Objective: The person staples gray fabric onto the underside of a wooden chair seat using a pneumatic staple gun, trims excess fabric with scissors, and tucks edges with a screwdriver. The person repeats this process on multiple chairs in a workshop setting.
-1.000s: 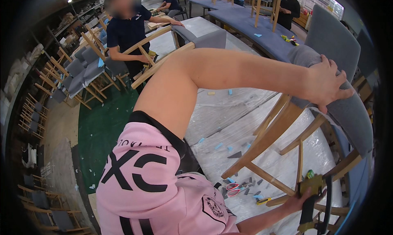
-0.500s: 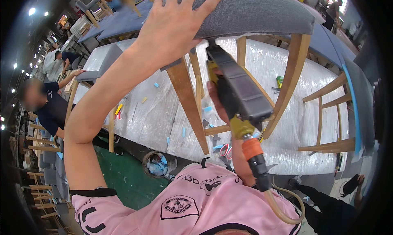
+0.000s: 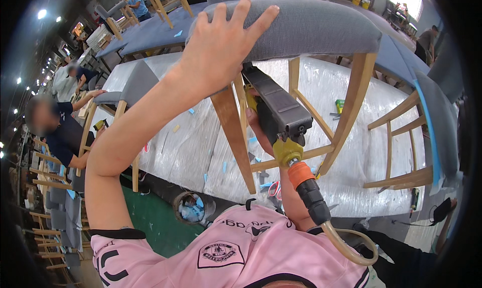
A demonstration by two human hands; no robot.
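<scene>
A chair with a grey fabric seat (image 3: 316, 29) and wooden legs (image 3: 232, 135) stands on the table in front of me. My left hand (image 3: 218, 49) lies over the near left corner of the seat with its fingers spread on the fabric. Below the seat, my right hand (image 3: 257, 127) grips a black and yellow pneumatic staple gun (image 3: 283, 107), partly hidden behind its body. The gun's nose points up at the seat's underside near the left leg; contact cannot be made out. From its orange and black coupling (image 3: 306, 190) an air hose (image 3: 346, 249) runs down past my shirt.
Plastic film covers the table (image 3: 173, 142), strewn with blue scraps and scissors (image 3: 274, 189). Another grey chair (image 3: 439, 122) lies at the right. At the left, a co-worker (image 3: 63, 132) handles a chair and a yellow gun (image 3: 100, 123). A scrap bucket (image 3: 210, 207) stands below the table edge.
The staple gun has shifted slightly left and tilts a little differently under the seat. My left hand stays on the fabric. The co-worker's yellow gun has come into sight.
</scene>
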